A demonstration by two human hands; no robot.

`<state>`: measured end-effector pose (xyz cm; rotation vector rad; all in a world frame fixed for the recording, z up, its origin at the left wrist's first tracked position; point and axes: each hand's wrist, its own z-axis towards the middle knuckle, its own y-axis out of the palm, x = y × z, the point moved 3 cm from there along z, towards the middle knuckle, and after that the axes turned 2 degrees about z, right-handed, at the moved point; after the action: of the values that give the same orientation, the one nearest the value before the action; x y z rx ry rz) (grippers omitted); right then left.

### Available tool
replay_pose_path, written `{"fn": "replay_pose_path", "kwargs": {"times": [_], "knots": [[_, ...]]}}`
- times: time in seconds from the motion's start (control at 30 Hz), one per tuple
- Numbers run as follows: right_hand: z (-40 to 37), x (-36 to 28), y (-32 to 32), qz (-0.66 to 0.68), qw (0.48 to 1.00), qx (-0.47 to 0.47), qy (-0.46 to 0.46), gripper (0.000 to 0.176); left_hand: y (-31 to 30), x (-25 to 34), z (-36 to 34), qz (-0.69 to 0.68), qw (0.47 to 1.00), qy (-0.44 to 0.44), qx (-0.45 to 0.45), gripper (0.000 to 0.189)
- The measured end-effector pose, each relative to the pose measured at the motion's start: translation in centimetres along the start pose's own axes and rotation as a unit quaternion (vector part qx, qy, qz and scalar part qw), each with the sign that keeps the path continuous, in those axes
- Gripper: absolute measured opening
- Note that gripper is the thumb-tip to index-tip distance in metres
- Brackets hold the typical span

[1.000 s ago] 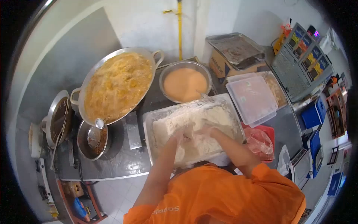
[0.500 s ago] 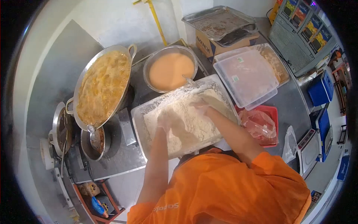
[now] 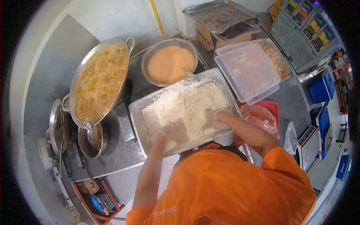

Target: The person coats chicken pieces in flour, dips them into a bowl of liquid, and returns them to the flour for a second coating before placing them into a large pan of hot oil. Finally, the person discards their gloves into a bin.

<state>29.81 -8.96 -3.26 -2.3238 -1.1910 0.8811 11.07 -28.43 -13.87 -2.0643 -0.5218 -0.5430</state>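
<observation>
Our left hand (image 3: 165,134) and right hand (image 3: 211,120) sit at the tub's (image 3: 135,122) near side, flour (image 3: 187,101) heaped just beyond, and we can't tell whether the flour-caked fingers grip anything.

Brown cardboard box (image 3: 205,37) under metal trays, at the back of the counter: printed "AMANDA" in dark capitals on its side. Orange shirt (image 3: 225,187) of the person: white lettering near the lower edge, roughly "Sogolo", not sharp. Small green stickers on the clear plastic lid (image 3: 247,71) and yellow labels on the grey panel (image 3: 300,30) are too small to read.
</observation>
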Motion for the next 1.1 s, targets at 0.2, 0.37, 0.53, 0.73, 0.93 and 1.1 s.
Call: {"fn": "replay_pose_path", "kwargs": {"times": [0.2, 0.37, 0.53, 0.73, 0.93, 1.1], "knots": [[4.4, -6.5, 1.1, 0.183, 0.971, 0.148, -0.043, 0.069, -3.0, 2.6, 1.8, 0.050, 0.982, -0.175, 0.057, 0.059], [0.9, -7.2, -3.5, 0.191, 0.927, 0.321, 0.030, 0.056, -7.4, 2.9, -6.4, 0.030, 0.956, -0.166, 0.239, 0.043], [-0.2, -6.2, -4.9, 0.295, 0.869, 0.388, 0.083, 0.054, -10.4, 5.1, -10.5, -0.690, 0.689, -0.092, 0.202, 0.023], [-4.5, -8.1, -8.2, 0.331, 0.880, 0.333, -0.064, 0.038, -14.3, 5.7, -11.4, -0.252, 0.889, -0.232, 0.302, 0.046], [-5.7, -9.4, -8.8, 0.365, 0.886, 0.279, 0.055, 0.048, -14.6, 4.9, -9.7, -0.080, 0.875, -0.333, 0.342, 0.052], [0.3, -6.6, -2.0, 0.294, 0.864, 0.370, -0.173, 0.044, -12.8, 6.9, -8.9, -0.549, 0.790, -0.135, 0.236, 0.054]]}}
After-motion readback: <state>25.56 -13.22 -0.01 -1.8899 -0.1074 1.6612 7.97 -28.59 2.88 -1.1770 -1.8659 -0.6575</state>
